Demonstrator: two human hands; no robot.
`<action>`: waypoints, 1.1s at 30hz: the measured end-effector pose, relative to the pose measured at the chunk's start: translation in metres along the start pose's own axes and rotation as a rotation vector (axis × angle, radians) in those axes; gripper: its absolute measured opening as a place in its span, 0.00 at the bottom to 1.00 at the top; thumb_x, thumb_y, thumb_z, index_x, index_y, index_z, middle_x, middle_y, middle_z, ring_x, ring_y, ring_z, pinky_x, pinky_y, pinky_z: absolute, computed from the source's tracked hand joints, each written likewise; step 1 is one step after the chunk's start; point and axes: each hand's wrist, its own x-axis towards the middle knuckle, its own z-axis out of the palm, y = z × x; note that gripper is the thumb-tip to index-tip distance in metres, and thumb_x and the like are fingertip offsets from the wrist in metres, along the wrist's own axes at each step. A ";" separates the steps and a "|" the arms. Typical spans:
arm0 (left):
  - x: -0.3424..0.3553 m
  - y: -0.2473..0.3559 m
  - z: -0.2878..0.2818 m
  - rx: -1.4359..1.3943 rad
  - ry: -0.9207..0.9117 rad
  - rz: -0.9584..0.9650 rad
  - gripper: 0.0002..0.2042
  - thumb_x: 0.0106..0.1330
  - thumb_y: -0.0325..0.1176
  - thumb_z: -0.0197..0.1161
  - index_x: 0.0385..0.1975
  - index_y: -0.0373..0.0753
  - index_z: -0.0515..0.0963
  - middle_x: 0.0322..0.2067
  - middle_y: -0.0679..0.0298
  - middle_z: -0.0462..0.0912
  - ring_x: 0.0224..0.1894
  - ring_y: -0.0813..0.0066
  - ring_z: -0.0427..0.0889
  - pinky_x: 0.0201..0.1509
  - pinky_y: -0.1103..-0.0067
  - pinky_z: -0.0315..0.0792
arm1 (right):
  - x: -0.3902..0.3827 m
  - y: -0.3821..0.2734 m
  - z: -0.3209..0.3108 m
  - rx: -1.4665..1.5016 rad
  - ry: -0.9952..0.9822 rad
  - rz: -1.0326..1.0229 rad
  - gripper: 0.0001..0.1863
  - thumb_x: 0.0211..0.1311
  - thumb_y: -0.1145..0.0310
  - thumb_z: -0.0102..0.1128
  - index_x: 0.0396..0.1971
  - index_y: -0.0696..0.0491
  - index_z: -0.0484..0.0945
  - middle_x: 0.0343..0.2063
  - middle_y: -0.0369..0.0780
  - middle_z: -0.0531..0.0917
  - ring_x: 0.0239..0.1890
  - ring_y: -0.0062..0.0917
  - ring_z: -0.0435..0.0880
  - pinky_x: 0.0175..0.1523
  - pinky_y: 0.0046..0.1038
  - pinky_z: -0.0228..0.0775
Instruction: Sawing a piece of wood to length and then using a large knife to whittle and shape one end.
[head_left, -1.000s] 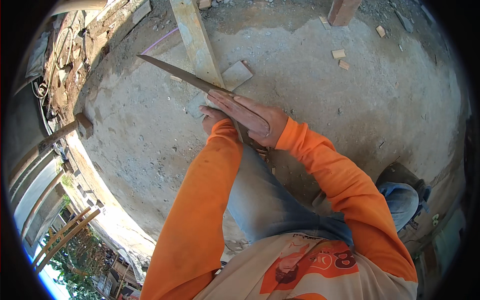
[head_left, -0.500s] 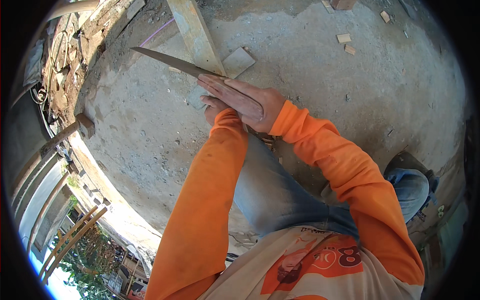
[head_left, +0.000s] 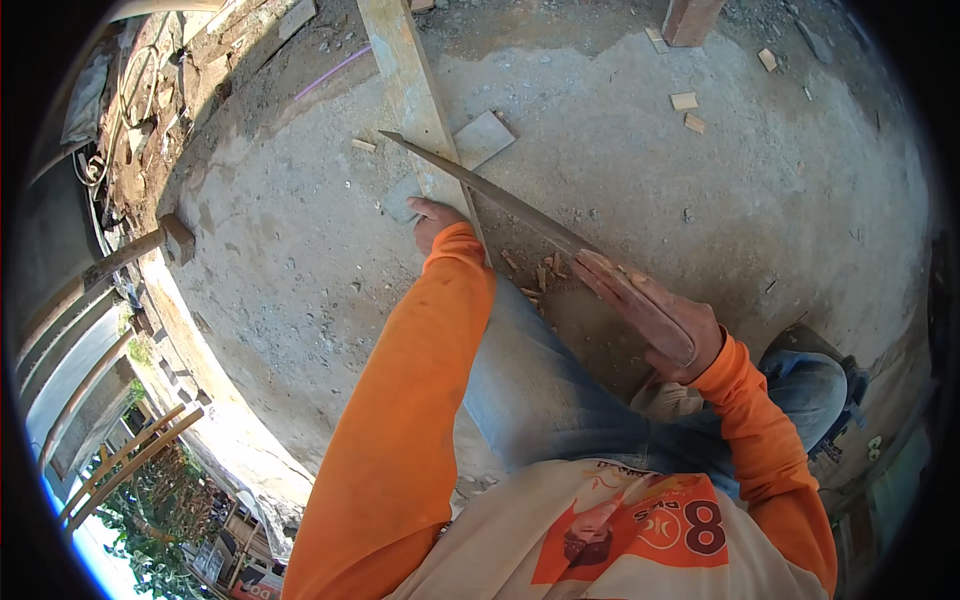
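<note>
My right hand is closed around the wooden handle of a handsaw. The saw's long blade slants up and to the left, its tip over a pale wooden plank. That plank runs from the top of the view down to my bent leg. My left hand grips the plank's near part, fingers wrapped over its left edge; its underside is hidden. Beside the plank lies a flat grey tile-like piece, and a similar pale piece shows at its left.
Wood scraps lie by my knee, and small offcuts at the upper right. A wooden post or block stands at the top. A hammer-like tool rests at the left. Rubble and a coiled cable line the left edge.
My right hand has drawn the saw back, down and to the right, away from my left hand. My left hand stays on the plank, more of which now shows.
</note>
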 end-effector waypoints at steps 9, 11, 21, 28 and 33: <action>-0.004 0.005 0.003 0.060 -0.079 0.027 0.38 0.63 0.60 0.33 0.25 0.27 0.81 0.26 0.39 0.79 0.32 0.39 0.78 0.40 0.58 0.70 | 0.115 -0.003 0.015 -0.135 0.121 -0.241 0.43 0.40 0.76 0.61 0.62 0.50 0.57 0.47 0.50 0.76 0.46 0.43 0.78 0.47 0.30 0.71; -0.004 0.008 -0.004 0.069 -0.077 0.024 0.38 0.64 0.60 0.31 0.27 0.28 0.81 0.27 0.39 0.79 0.32 0.39 0.78 0.41 0.58 0.70 | 0.140 0.015 0.035 -0.149 0.120 -0.314 0.43 0.39 0.75 0.62 0.62 0.49 0.57 0.46 0.50 0.76 0.46 0.43 0.78 0.47 0.30 0.71; 0.017 0.004 -0.011 -0.088 -0.204 0.016 0.43 0.62 0.64 0.28 0.36 0.22 0.77 0.35 0.38 0.79 0.42 0.41 0.76 0.48 0.62 0.68 | 0.151 0.034 0.037 -0.081 0.141 -0.574 0.41 0.41 0.73 0.63 0.61 0.50 0.58 0.48 0.48 0.75 0.46 0.43 0.78 0.49 0.31 0.71; 0.015 -0.016 -0.003 -0.090 -0.270 0.146 0.42 0.61 0.66 0.35 0.41 0.23 0.75 0.39 0.41 0.78 0.45 0.45 0.76 0.51 0.66 0.67 | 0.142 0.041 0.041 -0.160 0.239 -0.635 0.38 0.44 0.72 0.61 0.59 0.56 0.59 0.47 0.50 0.76 0.47 0.42 0.78 0.50 0.31 0.70; -0.007 -0.025 -0.019 -0.089 -0.182 0.389 0.38 0.62 0.63 0.31 0.38 0.32 0.79 0.38 0.45 0.80 0.44 0.46 0.77 0.48 0.63 0.69 | 0.133 0.016 0.054 -0.117 0.189 -0.484 0.33 0.48 0.77 0.54 0.59 0.57 0.62 0.49 0.46 0.75 0.50 0.29 0.76 0.53 0.26 0.65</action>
